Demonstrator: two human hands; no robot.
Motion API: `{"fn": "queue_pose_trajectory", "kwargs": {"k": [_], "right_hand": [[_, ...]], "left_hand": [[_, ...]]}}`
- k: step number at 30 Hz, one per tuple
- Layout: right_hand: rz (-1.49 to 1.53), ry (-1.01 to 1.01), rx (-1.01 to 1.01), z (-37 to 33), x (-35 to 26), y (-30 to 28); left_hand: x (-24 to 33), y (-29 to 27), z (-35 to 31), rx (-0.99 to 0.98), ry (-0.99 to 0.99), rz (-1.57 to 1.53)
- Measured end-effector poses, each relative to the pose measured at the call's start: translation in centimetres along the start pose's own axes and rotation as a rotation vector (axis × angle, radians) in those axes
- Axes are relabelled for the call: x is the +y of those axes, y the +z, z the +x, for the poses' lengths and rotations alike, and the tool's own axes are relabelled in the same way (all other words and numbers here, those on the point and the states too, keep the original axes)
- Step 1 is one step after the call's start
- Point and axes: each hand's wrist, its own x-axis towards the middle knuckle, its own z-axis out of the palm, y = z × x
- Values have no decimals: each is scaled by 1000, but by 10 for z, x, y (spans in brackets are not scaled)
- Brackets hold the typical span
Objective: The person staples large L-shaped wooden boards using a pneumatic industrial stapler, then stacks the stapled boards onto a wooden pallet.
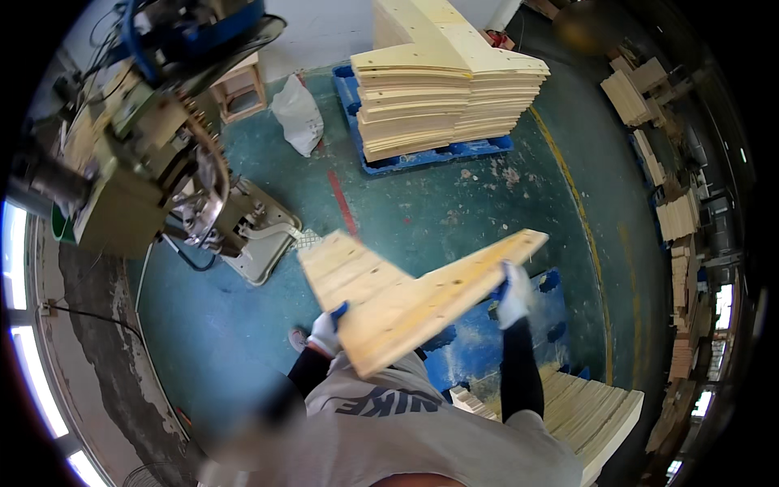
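Between my two gloved hands I hold a pale wooden panel [398, 304] cut in a wide angled shape, tilted in front of my body. My left hand [326, 330], in a white and blue glove, grips its lower left edge. On the right side, my right hand [513, 297], in the same kind of glove, is closed on the panel's long arm and slightly blurred. Part of my fingers lies hidden under the wood. Below the panel a blue pallet [552, 312] shows on the floor, near my right forearm.
A tall stack of similar wooden panels [414, 105] stands on another blue pallet [389, 165] ahead. At the left is a large machine [130, 199] with a metal base [264, 235]. A white sack [298, 115] sits beyond it. More stacked panels [588, 418] lie at my lower right.
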Motion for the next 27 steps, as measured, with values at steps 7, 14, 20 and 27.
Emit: {"fn": "queue_pose_trajectory", "kwargs": {"k": [7, 14, 20, 27], "right_hand": [[175, -128, 343, 42, -2, -318], [-415, -473, 586, 194, -84, -170], [-80, -613, 160, 393, -139, -29], [-81, -566, 109, 605, -223, 62]], "left_hand": [[-120, 319, 80, -245, 322, 447], [-80, 453, 209, -510, 443, 914], [-24, 560, 327, -552, 364, 974], [67, 671, 466, -381, 594, 1119]]}}
